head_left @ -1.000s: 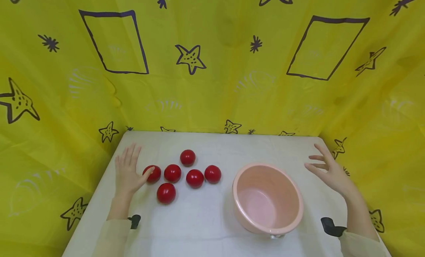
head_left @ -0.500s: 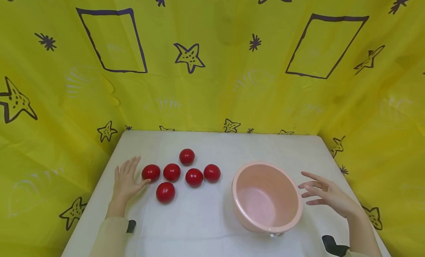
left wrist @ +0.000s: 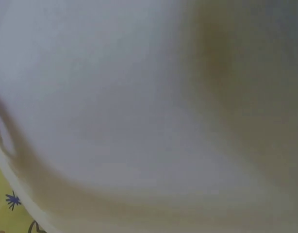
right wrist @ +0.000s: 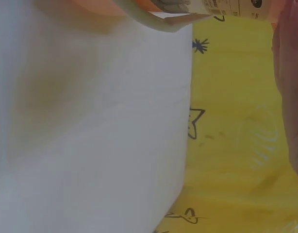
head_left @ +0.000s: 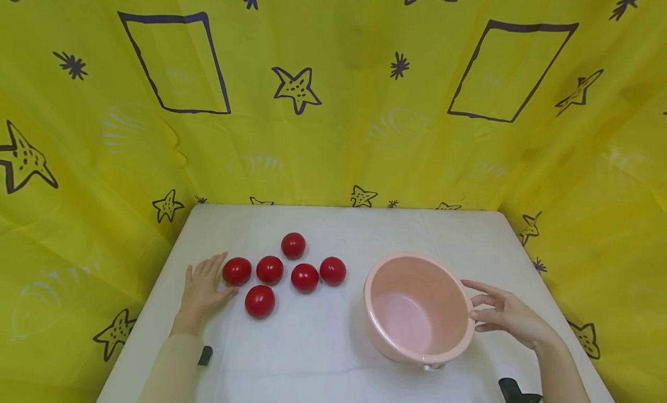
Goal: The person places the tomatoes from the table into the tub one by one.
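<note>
Several round, shiny red balls (head_left: 269,270) lie grouped on the left half of the white table. My left hand (head_left: 200,293) is beside the leftmost ball (head_left: 237,271), its fingers spread and the thumb near the ball's lower edge. A pink bucket (head_left: 383,339) stands upright right of the middle, with nothing inside it. The fingertips of my right hand (head_left: 513,317) are right at the bucket's right rim, fingers loosely bent. In the right wrist view, a label (right wrist: 236,7) and a pale handle (right wrist: 173,22) show on the bucket's side.
The white table (head_left: 292,356) meets a yellow curtain (head_left: 333,142) with drawn stars at the back and both sides. A dark strap piece (head_left: 513,390) sticks out at the right wrist. The left wrist view shows mostly blurred white cloth (left wrist: 115,121).
My right hand has come down and left to the bucket's rim. My left hand has lowered beside the leftmost red ball. Balls and bucket stay in place.
</note>
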Action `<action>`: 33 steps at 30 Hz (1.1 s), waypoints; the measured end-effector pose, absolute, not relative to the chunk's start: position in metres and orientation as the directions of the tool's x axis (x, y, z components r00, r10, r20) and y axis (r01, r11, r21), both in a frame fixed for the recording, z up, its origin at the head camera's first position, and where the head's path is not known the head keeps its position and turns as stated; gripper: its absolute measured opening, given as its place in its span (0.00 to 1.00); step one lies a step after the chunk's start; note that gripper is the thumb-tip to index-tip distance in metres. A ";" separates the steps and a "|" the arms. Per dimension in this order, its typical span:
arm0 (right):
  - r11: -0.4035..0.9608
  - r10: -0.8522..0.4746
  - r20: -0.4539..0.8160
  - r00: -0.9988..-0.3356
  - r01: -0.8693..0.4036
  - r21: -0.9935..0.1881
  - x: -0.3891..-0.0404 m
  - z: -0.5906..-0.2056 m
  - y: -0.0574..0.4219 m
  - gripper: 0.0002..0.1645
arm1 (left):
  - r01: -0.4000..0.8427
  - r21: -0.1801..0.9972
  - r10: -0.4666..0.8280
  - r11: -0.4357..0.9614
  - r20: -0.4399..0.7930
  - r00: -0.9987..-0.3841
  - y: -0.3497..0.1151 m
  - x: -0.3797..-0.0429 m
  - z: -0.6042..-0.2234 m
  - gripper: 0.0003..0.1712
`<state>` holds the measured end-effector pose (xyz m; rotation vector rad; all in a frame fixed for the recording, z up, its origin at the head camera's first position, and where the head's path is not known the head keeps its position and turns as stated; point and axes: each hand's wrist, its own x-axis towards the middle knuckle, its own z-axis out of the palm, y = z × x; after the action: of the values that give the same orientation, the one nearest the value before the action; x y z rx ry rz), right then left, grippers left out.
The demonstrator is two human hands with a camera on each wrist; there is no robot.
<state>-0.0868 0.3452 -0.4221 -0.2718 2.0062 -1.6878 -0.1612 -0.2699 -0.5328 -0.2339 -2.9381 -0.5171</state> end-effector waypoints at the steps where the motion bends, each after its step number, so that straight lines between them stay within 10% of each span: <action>1: 0.214 -0.458 -0.244 -0.855 0.160 -0.964 -0.087 -0.422 0.345 0.31 | 0.179 0.323 0.128 0.929 0.172 -0.977 -0.270 -0.162 -0.534 0.52; 33: 0.276 -0.447 -0.281 -0.849 0.168 -0.947 -0.088 -0.419 0.344 0.34 | 0.115 0.231 0.086 0.966 0.130 -0.988 -0.258 -0.182 -0.547 0.47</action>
<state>-0.0876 0.3437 -0.4194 -0.2504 2.0486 -1.6121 -0.1817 -0.2580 -0.5472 -0.1532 -2.9962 -0.3627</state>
